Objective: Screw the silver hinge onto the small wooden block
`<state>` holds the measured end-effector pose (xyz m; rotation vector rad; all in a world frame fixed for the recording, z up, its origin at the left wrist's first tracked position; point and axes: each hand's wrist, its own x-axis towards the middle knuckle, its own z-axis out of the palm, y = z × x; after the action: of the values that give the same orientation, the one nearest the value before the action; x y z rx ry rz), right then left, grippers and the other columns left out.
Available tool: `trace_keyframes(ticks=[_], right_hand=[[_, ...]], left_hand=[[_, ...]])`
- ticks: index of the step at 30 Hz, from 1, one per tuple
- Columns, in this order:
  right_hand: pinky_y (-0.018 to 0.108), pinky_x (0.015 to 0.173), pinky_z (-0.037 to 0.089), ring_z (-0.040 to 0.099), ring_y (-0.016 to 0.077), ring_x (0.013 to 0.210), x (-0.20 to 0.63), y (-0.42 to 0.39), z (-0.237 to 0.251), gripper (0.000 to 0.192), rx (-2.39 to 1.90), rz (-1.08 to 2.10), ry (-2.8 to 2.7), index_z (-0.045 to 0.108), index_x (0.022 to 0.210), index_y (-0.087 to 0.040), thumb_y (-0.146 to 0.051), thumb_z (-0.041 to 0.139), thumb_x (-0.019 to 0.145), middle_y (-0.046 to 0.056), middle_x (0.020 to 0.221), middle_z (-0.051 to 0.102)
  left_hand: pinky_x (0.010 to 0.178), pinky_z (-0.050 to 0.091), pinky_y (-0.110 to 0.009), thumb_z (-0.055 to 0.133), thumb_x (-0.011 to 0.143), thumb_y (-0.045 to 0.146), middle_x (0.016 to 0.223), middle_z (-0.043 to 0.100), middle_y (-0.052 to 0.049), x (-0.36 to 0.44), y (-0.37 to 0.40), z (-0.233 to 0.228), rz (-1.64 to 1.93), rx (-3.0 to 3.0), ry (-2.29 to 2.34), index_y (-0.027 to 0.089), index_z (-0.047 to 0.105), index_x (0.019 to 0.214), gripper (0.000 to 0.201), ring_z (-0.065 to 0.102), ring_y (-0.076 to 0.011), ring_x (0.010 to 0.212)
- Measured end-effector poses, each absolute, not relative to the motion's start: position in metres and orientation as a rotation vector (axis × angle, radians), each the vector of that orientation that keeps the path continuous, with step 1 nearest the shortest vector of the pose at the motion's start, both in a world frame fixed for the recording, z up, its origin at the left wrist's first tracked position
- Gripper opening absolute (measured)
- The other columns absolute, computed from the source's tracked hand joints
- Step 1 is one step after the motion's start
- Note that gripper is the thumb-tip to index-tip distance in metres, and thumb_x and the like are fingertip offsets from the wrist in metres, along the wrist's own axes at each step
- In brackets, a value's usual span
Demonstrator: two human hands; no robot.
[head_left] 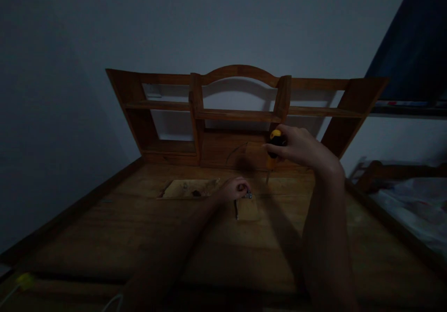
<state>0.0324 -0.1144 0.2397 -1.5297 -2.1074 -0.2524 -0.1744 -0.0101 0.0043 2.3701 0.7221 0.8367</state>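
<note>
My right hand [296, 146] is wrapped round the black and yellow handle of a screwdriver [275, 139], whose thin shaft points down just above the desk. My left hand [235, 188] rests low over the desk with its fingers closed at a small shiny metal piece [248, 195]. That metal piece sits at the top edge of a small light-brown block or board [247, 209], which lies flat on the wood. The dim light hides exactly what the left fingertips grip. Between the screwdriver tip and the metal piece there is a small gap.
A wooden shelf unit [237, 115] stands along the back of the desk [209, 251]. Left of my left hand lies a torn light-brown piece [186, 188] with a dark spot. A yellow object [25, 281] and a pale cord [113, 302] are at the front left.
</note>
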Motion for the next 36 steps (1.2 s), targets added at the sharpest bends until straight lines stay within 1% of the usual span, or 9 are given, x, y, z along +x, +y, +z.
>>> trace_keyframes(ticks=[6,11,16,24,33,36], right_hand=[[0.03,0.062,0.039,0.065,0.0258,0.083,0.013,-0.108,0.234,0.03,-1.57,-0.214,-2.216,0.058,0.096,-0.02,-0.049,0.062,0.089,0.009,0.091,0.07],[0.03,0.059,0.038,0.065,0.0237,0.079,0.001,-0.106,0.231,0.031,-1.525,-0.163,-2.247,0.055,0.095,-0.02,-0.05,0.062,0.09,0.009,0.09,0.07],[0.029,0.061,0.04,0.066,0.0232,0.081,0.001,-0.094,0.227,0.033,-1.487,-0.096,-2.301,0.056,0.094,-0.02,-0.051,0.063,0.088,0.009,0.094,0.07],[0.03,0.063,0.041,0.066,0.0243,0.082,0.006,-0.079,0.222,0.031,-1.462,-0.094,-2.3,0.057,0.09,-0.02,-0.05,0.066,0.086,0.008,0.089,0.071],[0.03,0.063,0.043,0.066,0.0247,0.083,0.004,-0.083,0.223,0.031,-1.489,-0.072,-2.295,0.058,0.09,-0.02,-0.049,0.066,0.086,0.009,0.091,0.071],[0.03,0.063,0.042,0.066,0.024,0.081,0.004,-0.081,0.223,0.03,-1.485,-0.069,-2.301,0.058,0.091,-0.02,-0.048,0.066,0.085,0.008,0.09,0.071]], left_hand=[[0.073,0.047,-0.023,0.06,0.087,0.019,0.089,0.065,-0.004,-0.176,-0.009,0.006,0.825,2.357,0.676,0.016,0.071,0.095,0.014,0.059,-0.0129,0.078],[0.077,0.047,-0.024,0.063,0.086,0.02,0.089,0.066,-0.004,-0.175,-0.009,0.007,0.82,2.36,0.723,0.016,0.07,0.092,0.01,0.06,-0.0146,0.082],[0.077,0.047,-0.025,0.063,0.086,0.022,0.089,0.065,-0.004,-0.175,-0.011,0.012,0.775,2.344,0.755,0.016,0.068,0.091,0.009,0.06,-0.015,0.082],[0.071,0.045,-0.023,0.062,0.089,0.028,0.085,0.061,-0.003,-0.176,-0.012,0.013,0.792,2.322,0.69,0.015,0.067,0.088,0.013,0.057,-0.0136,0.077],[0.079,0.047,-0.026,0.063,0.089,0.025,0.091,0.064,-0.005,-0.176,-0.008,0.009,0.789,2.333,0.673,0.015,0.068,0.092,0.012,0.06,-0.0155,0.085],[0.079,0.047,-0.027,0.062,0.089,0.025,0.092,0.063,-0.006,-0.177,-0.007,0.008,0.793,2.319,0.647,0.014,0.068,0.091,0.013,0.06,-0.0161,0.085]])
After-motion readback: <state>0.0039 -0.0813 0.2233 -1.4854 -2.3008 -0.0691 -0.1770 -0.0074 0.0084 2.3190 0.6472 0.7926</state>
